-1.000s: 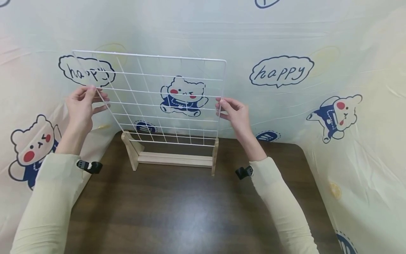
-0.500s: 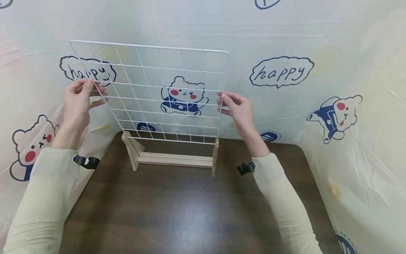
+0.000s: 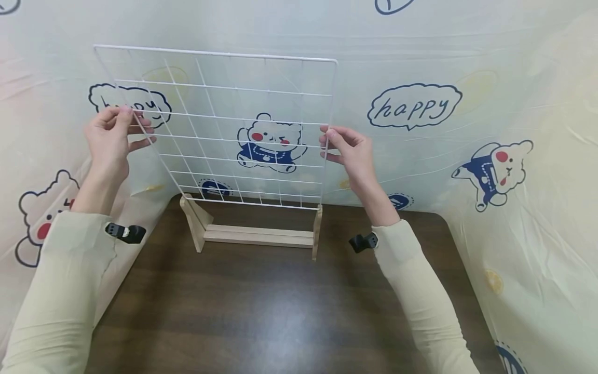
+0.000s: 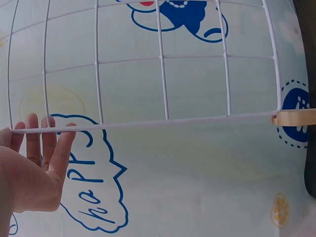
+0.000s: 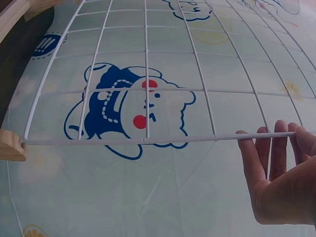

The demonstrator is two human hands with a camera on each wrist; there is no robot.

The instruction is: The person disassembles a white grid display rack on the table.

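A white wire grid panel (image 3: 229, 54) stands tilted in the head view, its lower edge level with the tops of a pale wooden stand (image 3: 259, 236). My left hand (image 3: 109, 140) pinches the panel's left side wire between thumb and fingers. On the opposite side wire, my right hand (image 3: 352, 150) holds the panel the same way. The left wrist view has one lower corner of the grid at a wooden end piece (image 4: 296, 117) of the stand. In the right wrist view, the other lower corner meets or nearly meets the wooden tip (image 5: 12, 145).
The stand rests towards the back of a dark brown table (image 3: 261, 311). A pale curtain (image 3: 420, 171) printed with bears and "happy" bubbles hangs close behind and on both sides. Small black wrist cameras sit on the left cuff (image 3: 89, 234) and the right cuff (image 3: 397, 241).
Both hands have moved upward with the grid panel. Its top edge has swung higher and the panel is more upright, while its lower edge has risen slightly. The wooden stand has barely moved.
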